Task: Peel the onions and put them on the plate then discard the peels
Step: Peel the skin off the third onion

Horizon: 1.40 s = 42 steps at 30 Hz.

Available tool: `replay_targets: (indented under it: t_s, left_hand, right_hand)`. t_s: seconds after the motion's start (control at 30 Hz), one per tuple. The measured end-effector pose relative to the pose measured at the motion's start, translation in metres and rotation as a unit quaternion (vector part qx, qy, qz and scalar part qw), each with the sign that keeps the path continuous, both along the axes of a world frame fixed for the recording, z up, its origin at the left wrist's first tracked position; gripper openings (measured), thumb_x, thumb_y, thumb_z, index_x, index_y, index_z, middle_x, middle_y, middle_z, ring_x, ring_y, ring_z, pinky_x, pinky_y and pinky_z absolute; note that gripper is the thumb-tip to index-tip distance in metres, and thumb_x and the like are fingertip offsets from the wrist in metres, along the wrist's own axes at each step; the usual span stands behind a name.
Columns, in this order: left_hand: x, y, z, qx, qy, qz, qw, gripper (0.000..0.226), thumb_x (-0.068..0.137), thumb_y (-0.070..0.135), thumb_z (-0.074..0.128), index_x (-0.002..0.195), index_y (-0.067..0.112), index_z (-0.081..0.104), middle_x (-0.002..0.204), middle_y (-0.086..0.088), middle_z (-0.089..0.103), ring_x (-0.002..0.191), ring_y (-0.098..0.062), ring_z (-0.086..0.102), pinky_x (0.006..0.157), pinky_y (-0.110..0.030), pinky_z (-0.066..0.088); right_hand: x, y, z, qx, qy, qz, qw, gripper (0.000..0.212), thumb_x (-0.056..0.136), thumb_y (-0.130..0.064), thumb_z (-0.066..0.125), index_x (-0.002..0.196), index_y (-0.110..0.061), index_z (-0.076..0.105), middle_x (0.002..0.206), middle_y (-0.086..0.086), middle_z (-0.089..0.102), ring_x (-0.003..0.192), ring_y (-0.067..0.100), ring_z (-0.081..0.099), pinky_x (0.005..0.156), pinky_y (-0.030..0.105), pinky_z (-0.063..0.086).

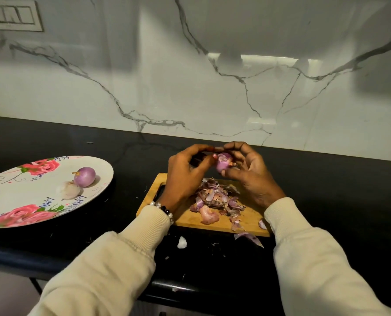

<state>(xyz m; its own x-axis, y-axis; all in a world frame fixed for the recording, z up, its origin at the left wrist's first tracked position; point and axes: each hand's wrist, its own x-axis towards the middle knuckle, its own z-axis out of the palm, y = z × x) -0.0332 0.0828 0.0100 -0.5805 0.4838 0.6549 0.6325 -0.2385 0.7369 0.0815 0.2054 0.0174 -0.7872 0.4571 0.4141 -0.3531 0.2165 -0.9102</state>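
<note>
Onion (pixel 223 162) held above the board (pixel 246 218) between both hands, right hand (pixel 249 176) cupping it in its grip, left hand (pixel 185 172) pinching skin at its top; plate (pixel 5 197) lies well left, nearer the left hand.

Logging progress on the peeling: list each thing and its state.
Held onion: partly peeled, in both hands.
Left hand: gripping it.
Right hand: gripping it.
Purple onion: peeled, on plate.
Pale onion: peeled, on plate.
Peels: heaped on cutting board.
</note>
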Motion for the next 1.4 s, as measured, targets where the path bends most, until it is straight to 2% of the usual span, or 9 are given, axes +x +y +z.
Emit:
replay_targets:
  t_s: [0.2, 0.3, 0.47, 0.8, 0.97, 1.1, 1.2, 1.3, 1.4]
  left_hand:
    - [-0.0028, -0.0001, -0.003, -0.012, 0.11, 0.036, 0.993, 0.025, 0.083, 0.015, 0.076, 0.107, 0.016, 0.075, 0.092, -0.001, 0.072, 0.08, -0.006, 0.066, 0.072, -0.013, 0.05]
    - [-0.0057, -0.0004, -0.0035, -0.03, 0.156, 0.062, 0.985, 0.023, 0.083, 0.017, 0.076, 0.105, 0.013, 0.076, 0.088, -0.003, 0.073, 0.077, -0.009, 0.066, 0.071, -0.015, 0.051]
    - [-0.006, -0.001, -0.0048, -0.051, 0.189, 0.077, 0.978, 0.021, 0.083, 0.017, 0.075, 0.104, 0.01, 0.076, 0.088, -0.005, 0.074, 0.075, -0.012, 0.067, 0.071, -0.029, 0.057]
    - [-0.0039, -0.0038, -0.0076, -0.071, 0.195, 0.077, 0.975, 0.013, 0.085, 0.012, 0.072, 0.097, 0.007, 0.077, 0.082, -0.006, 0.073, 0.072, -0.013, 0.066, 0.068, -0.035, 0.057]
    - [-0.0013, -0.0034, -0.0074, -0.06, 0.186, 0.089, 0.977, 0.013, 0.086, 0.008, 0.07, 0.097, 0.006, 0.075, 0.085, -0.006, 0.072, 0.074, -0.01, 0.063, 0.069, -0.024, 0.054]
    - [-0.0031, -0.0024, -0.0071, -0.056, 0.165, 0.107, 0.979, 0.011, 0.085, 0.005, 0.069, 0.093, 0.007, 0.076, 0.084, -0.005, 0.072, 0.074, -0.012, 0.064, 0.069, -0.025, 0.053]
    - [-0.0018, -0.0002, -0.0057, -0.039, 0.052, 0.078, 0.995, 0.011, 0.088, 0.006, 0.067, 0.093, 0.008, 0.076, 0.081, -0.001, 0.074, 0.069, -0.012, 0.068, 0.066, -0.023, 0.056]
    - [0.0024, -0.0008, -0.002, -0.015, -0.06, 0.018, 0.998, 0.012, 0.09, 0.005, 0.066, 0.096, 0.005, 0.076, 0.077, -0.007, 0.074, 0.061, -0.024, 0.069, 0.058, -0.029, 0.059]
    - [-0.0005, -0.0019, -0.0009, -0.03, -0.031, 0.0, 0.999, 0.016, 0.09, 0.004, 0.067, 0.104, 0.006, 0.074, 0.083, -0.007, 0.074, 0.062, -0.023, 0.07, 0.06, -0.03, 0.06]
  right_hand:
    - [-0.0017, 0.0009, -0.0008, 0.066, -0.029, -0.022, 0.997, 0.048, 0.078, 0.018, 0.068, 0.111, -0.017, 0.06, 0.12, 0.009, 0.062, 0.108, 0.014, 0.065, 0.088, 0.03, 0.056]
    - [-0.0028, 0.0035, -0.0026, 0.102, -0.043, -0.034, 0.993, 0.048, 0.077, 0.015, 0.071, 0.107, -0.021, 0.062, 0.12, 0.008, 0.059, 0.112, 0.018, 0.062, 0.09, 0.033, 0.057]
    - [-0.0036, 0.006, -0.004, 0.151, -0.057, -0.052, 0.986, 0.049, 0.075, 0.012, 0.074, 0.112, -0.019, 0.063, 0.119, 0.005, 0.061, 0.11, 0.019, 0.062, 0.09, 0.036, 0.057]
    - [-0.0021, 0.0025, -0.0039, 0.159, -0.08, -0.069, 0.982, 0.061, 0.074, 0.013, 0.075, 0.119, -0.022, 0.057, 0.12, -0.005, 0.058, 0.114, 0.01, 0.058, 0.086, 0.023, 0.055]
    - [-0.0027, 0.0014, -0.0031, 0.137, -0.059, -0.068, 0.986, 0.061, 0.072, 0.008, 0.079, 0.118, -0.025, 0.055, 0.117, -0.003, 0.06, 0.111, 0.01, 0.06, 0.087, 0.026, 0.056]
    - [-0.0036, -0.0003, -0.0036, 0.117, -0.055, -0.055, 0.99, 0.063, 0.07, 0.009, 0.08, 0.117, -0.024, 0.054, 0.115, 0.0, 0.061, 0.11, 0.01, 0.061, 0.088, 0.029, 0.057]
    - [-0.0029, -0.0007, -0.0022, 0.084, -0.04, -0.054, 0.994, 0.064, 0.069, 0.012, 0.08, 0.119, -0.019, 0.054, 0.115, 0.002, 0.062, 0.104, 0.003, 0.063, 0.085, 0.027, 0.057]
    - [-0.0007, 0.0014, -0.0004, 0.058, -0.029, -0.067, 0.996, 0.063, 0.071, 0.012, 0.078, 0.12, -0.019, 0.055, 0.114, 0.001, 0.063, 0.106, 0.009, 0.063, 0.087, 0.03, 0.057]
    - [0.0005, 0.004, 0.0005, 0.058, -0.036, -0.069, 0.995, 0.06, 0.074, 0.008, 0.078, 0.12, -0.022, 0.055, 0.117, 0.003, 0.064, 0.109, 0.014, 0.063, 0.089, 0.032, 0.057]
